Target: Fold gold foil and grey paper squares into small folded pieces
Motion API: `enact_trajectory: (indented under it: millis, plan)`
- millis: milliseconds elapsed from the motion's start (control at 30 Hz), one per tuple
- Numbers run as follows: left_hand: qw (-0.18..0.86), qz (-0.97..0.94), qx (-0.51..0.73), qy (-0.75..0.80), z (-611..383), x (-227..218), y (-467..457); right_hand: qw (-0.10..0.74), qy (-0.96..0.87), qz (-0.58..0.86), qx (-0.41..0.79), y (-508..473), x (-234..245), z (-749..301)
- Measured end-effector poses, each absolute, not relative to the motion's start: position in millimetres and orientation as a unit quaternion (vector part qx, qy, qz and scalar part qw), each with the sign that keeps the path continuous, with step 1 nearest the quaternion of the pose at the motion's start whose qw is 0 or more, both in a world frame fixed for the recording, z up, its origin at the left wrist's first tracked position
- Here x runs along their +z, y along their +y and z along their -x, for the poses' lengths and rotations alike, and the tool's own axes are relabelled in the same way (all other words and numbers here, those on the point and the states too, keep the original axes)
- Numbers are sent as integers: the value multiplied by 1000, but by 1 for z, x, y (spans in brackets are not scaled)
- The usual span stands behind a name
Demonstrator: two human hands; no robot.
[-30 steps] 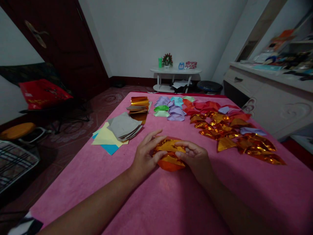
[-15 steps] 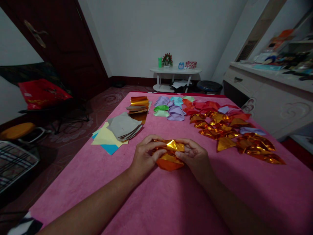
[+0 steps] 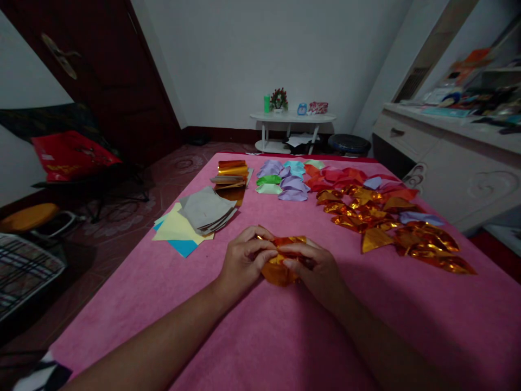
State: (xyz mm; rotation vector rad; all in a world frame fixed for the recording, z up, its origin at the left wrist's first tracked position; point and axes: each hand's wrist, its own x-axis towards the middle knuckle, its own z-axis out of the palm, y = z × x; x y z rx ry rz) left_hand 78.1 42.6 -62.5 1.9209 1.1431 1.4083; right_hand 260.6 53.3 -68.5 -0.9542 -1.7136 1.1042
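Observation:
A shiny gold foil paper [image 3: 280, 274], partly folded, is held between both hands just above the pink cloth [image 3: 244, 336]. My left hand [image 3: 247, 255] pinches its left side, thumb in front and fingers behind. On the right side my right hand [image 3: 315, 266] grips it too, with thumb and fingers near the middle fold. The fingers hide much of the fold. Ahead to the right lies a heap of folded gold foil pieces [image 3: 358, 209]. Left of my hands sits a stack of grey paper sheets [image 3: 207, 209].
Yellow paper [image 3: 175, 225] and blue paper [image 3: 183, 247] stick out under the grey stack. Gold foil sheets [image 3: 231, 168] lie behind it. Purple folded papers [image 3: 293, 187] and red folded papers [image 3: 340, 176] cover the table's far side. A white cabinet [image 3: 459, 157] stands right.
My right hand has shifted left along the gold foil paper, its fingers now closer to my left hand. The foil's upper flap looks more covered and pressed down. My left hand has barely moved.

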Motion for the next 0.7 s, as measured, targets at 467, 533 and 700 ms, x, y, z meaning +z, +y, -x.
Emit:
enact_trajectory:
  millis: [467,533,700]
  plan:
    - [250,-691,523,432,-78,-61,42,505,-535,440,515,54,-70,-263]
    - [252,-694,522,426,-78,-61,42,510,-535,457,494,54,-71,-264]
    - [262,-705,512,414,-78,-62,43,508,-581,439,460,53,-71,-265]
